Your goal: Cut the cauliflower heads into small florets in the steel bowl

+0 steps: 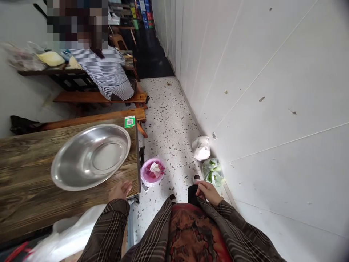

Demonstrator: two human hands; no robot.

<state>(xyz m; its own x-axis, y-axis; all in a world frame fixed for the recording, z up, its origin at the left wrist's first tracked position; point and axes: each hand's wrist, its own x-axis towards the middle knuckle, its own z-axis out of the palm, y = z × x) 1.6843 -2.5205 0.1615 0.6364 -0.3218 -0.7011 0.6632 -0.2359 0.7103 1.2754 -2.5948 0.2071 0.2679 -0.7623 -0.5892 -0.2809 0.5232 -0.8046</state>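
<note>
My left hand [120,190] is over the near right corner of the wooden table [24,174], its fingers loosely apart and nothing visible in them. Just beyond it, a large steel basin [89,156] sits on the tabletop with nothing inside. My right hand [207,192] hangs in front of my open plaid jacket, its fingers curled together with no object showing. Below and past that hand, a clear bag of green vegetables [213,173] lies on the floor by the wall. I cannot tell whether the left hand touches the table.
A pink lined bin [152,171] with waste stands by the table's end. A white plastic bag [201,148] is against the wall [267,120]. Wooden benches [100,97] lie beyond the table, with a person in a striped top [103,72] seated there. White plastic [73,233] is at lower left.
</note>
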